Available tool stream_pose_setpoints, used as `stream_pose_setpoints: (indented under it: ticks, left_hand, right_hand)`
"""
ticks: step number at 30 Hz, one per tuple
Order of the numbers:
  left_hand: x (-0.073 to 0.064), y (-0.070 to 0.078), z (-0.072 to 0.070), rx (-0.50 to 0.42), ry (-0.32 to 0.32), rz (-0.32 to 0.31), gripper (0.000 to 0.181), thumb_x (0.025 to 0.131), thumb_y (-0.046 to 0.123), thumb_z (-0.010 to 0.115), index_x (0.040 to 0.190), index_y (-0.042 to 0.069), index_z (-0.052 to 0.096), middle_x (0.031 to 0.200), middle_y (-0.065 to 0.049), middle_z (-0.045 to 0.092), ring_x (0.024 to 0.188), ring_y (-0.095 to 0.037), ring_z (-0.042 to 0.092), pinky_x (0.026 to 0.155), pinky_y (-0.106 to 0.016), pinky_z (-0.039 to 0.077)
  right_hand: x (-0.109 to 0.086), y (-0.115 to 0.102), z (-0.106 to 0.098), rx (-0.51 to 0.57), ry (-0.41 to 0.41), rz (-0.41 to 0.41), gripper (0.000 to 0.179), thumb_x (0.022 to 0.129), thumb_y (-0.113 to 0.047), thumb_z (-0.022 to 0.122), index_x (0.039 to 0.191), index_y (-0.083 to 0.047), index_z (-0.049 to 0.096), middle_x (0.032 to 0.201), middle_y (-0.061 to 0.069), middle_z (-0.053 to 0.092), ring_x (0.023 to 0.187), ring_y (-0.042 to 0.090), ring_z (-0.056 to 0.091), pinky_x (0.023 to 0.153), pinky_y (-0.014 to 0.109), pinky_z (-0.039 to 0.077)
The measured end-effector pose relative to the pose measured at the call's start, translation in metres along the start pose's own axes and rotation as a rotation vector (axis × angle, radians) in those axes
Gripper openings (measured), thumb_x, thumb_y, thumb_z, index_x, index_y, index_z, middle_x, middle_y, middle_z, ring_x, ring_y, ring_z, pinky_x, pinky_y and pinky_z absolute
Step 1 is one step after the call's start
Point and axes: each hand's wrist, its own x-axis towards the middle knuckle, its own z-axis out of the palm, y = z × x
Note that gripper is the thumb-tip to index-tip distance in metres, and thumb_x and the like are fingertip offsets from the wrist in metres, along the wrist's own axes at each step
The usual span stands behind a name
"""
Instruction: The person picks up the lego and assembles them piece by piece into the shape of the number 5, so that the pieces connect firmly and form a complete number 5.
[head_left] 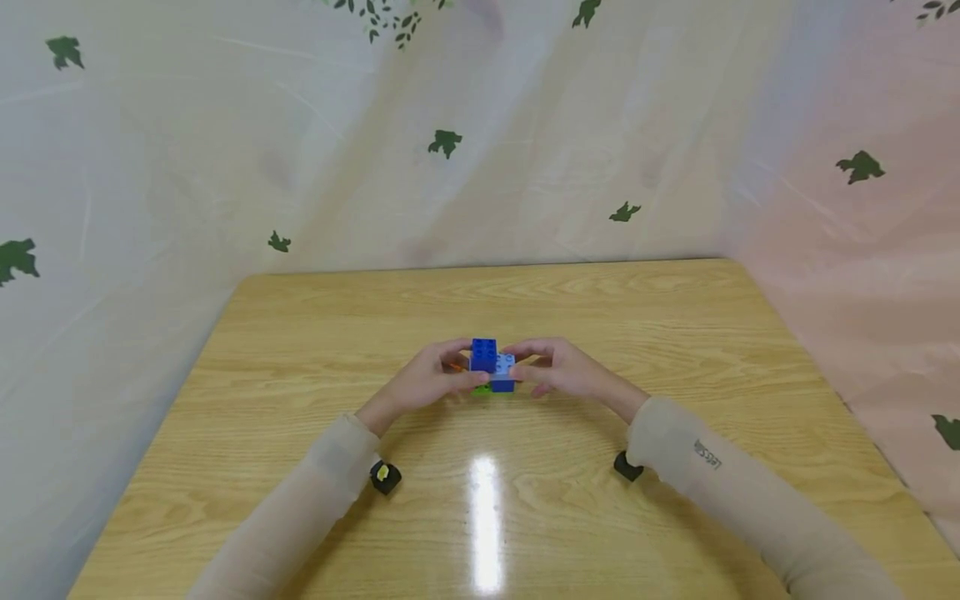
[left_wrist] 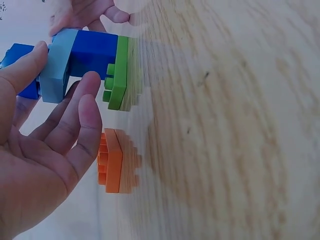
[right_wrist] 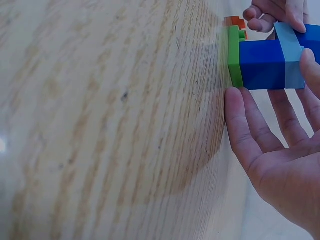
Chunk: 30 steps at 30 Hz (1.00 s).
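Observation:
A stack of toy building bricks stands on the table between both hands. A green plate [left_wrist: 120, 75] lies at its bottom, with a dark blue brick [right_wrist: 262, 65] on it. Across that sits a light blue brick [head_left: 505, 367], overhanging to the left, topped by another dark blue brick [head_left: 484, 354]. My left hand [head_left: 432, 379] grips the stack's upper left, thumb near the seam under the top brick. From the right, my right hand [head_left: 566, 369] holds it with the thumb at the light blue brick. Below the left hand's fingers an orange plate [left_wrist: 114, 160] lies on the table.
The wooden table [head_left: 315, 325] reaches back to a pale curtain [head_left: 525, 150] with green leaf shapes. Black devices [head_left: 386, 477] hang at both sleeve cuffs, close over the tabletop. A bright light reflection runs down the table's front middle.

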Motion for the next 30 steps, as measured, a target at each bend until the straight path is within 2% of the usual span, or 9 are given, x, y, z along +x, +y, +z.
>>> stream_pose_setpoints:
  ticks: [7,16,22,26,30]
  left_hand:
    - [-0.0004,-0.0026,-0.0003,-0.064,-0.003,0.001,0.050,0.096,0.026,0.073,0.142,0.015,0.057,0.111,-0.010,0.070,0.090,-0.033,0.072,0.071,-0.044,0.059]
    - [-0.0009,-0.0018,0.0006,-0.043,0.002,0.019,0.043,0.096,0.024,0.073,0.136,0.013,0.060,0.106,-0.012,0.070,0.085,-0.036,0.070,0.067,-0.045,0.058]
    - [-0.0027,-0.0009,0.0001,-0.042,-0.022,0.045,0.047,0.097,0.023,0.072,0.140,0.014,0.056,0.109,-0.013,0.068,0.085,-0.036,0.071,0.064,-0.046,0.059]
    - [-0.0042,-0.0009,0.0000,-0.045,-0.039,0.043,0.051,0.098,0.024,0.071,0.144,0.017,0.052,0.111,-0.013,0.067,0.087,-0.036,0.071,0.065,-0.047,0.059]
    - [-0.0044,-0.0010,0.0003,-0.040,-0.041,0.050,0.051,0.099,0.025,0.069,0.146,0.015,0.051,0.112,-0.012,0.067,0.090,-0.036,0.070,0.069,-0.048,0.059]
  right_hand:
    - [-0.0003,-0.0012,0.0010,0.007,-0.002,0.000,0.046,0.102,-0.027,0.065,0.143,-0.007,0.056,0.134,0.016,0.057,0.107,0.033,0.068,0.079,0.045,0.061]
    - [-0.0002,-0.0027,0.0014,-0.001,0.008,0.006,0.046,0.102,-0.024,0.065,0.143,-0.006,0.056,0.133,0.017,0.057,0.106,0.034,0.068,0.079,0.047,0.060]
    - [0.0004,-0.0024,0.0022,0.008,0.013,0.013,0.046,0.101,-0.024,0.066,0.143,-0.006,0.056,0.133,0.018,0.057,0.106,0.034,0.068,0.080,0.047,0.060]
    - [0.0002,-0.0026,0.0029,0.010,0.009,0.014,0.047,0.101,-0.025,0.066,0.143,-0.005,0.056,0.133,0.018,0.057,0.106,0.034,0.068,0.080,0.047,0.060]
    - [-0.0001,-0.0025,0.0031,0.009,0.011,0.016,0.047,0.101,-0.026,0.066,0.143,-0.006,0.057,0.133,0.018,0.057,0.106,0.034,0.068,0.080,0.047,0.060]
